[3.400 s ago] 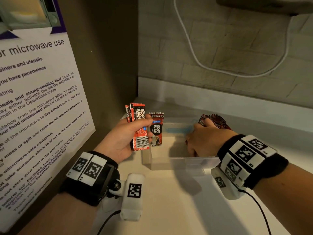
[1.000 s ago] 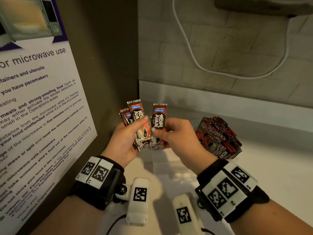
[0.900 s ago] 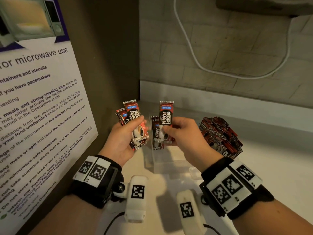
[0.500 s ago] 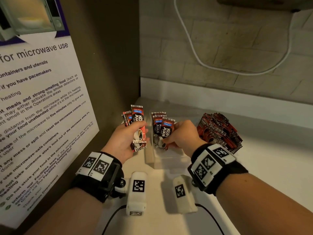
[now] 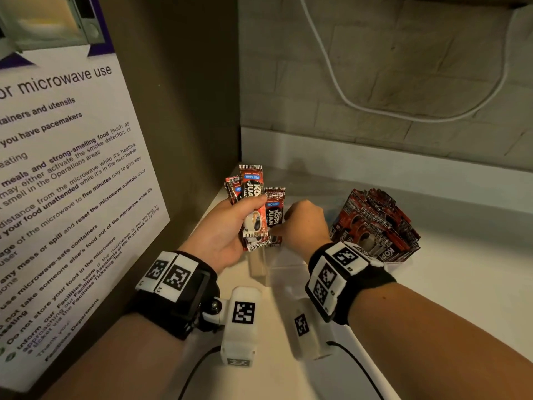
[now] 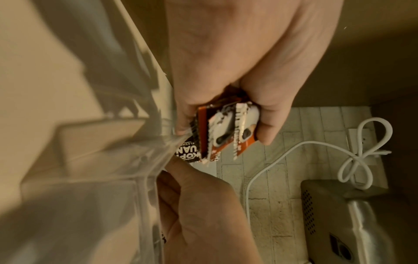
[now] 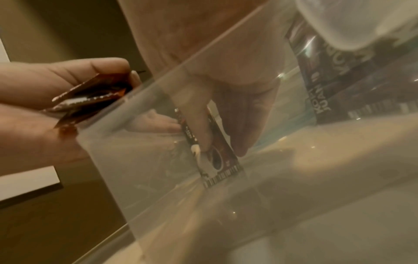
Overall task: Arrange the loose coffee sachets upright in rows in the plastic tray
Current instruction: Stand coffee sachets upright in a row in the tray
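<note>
My left hand grips a small bunch of red-and-black coffee sachets upright, just left of the clear plastic tray. My right hand reaches down into the tray's left end and pinches one sachet that stands upright there. In the right wrist view, its fingers hold that sachet with its lower edge on the tray floor, seen through the tray wall. A dense stack of sachets fills the tray's right end. In the left wrist view the held bunch shows edge-on.
The tray sits on a pale counter in a corner. A side panel with a microwave notice is on the left and a tiled wall with a white cable is behind. A metal appliance hangs overhead.
My right hand took one sachet from the left hand's bunch and carried it down into the tray's left end. The left hand kept its bunch beside the tray.
</note>
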